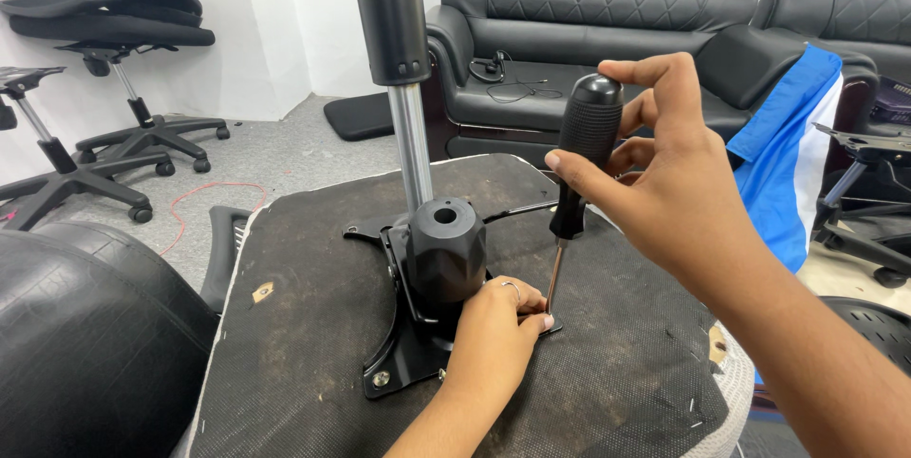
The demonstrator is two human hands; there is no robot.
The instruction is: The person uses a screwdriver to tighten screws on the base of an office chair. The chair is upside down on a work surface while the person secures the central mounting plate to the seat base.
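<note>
- I am looking down at an upturned seat cushion [313, 344], its dark mesh underside filling the middle of my view.
- Black sofas [607, 31] are sitting at twelve o'clock, and spare chair bases [114, 149] are standing at ten o'clock on the grey floor.
- A black metal plate [403, 349] is lying on the cushion's centre, carrying a black knob-shaped housing [446, 247].
- A gas cylinder [399, 59] is rising upright out of that housing toward twelve o'clock.
- My right hand [664, 183] is closing its fingers around the handle of a screwdriver [579, 168] at two o'clock, holding it nearly upright.
- My left hand [493, 335] is resting on the plate at six o'clock, fingers pinching together around the screwdriver's shaft by its tip.
- The tip is touching the plate's right corner, just beside my left fingertips.
</note>
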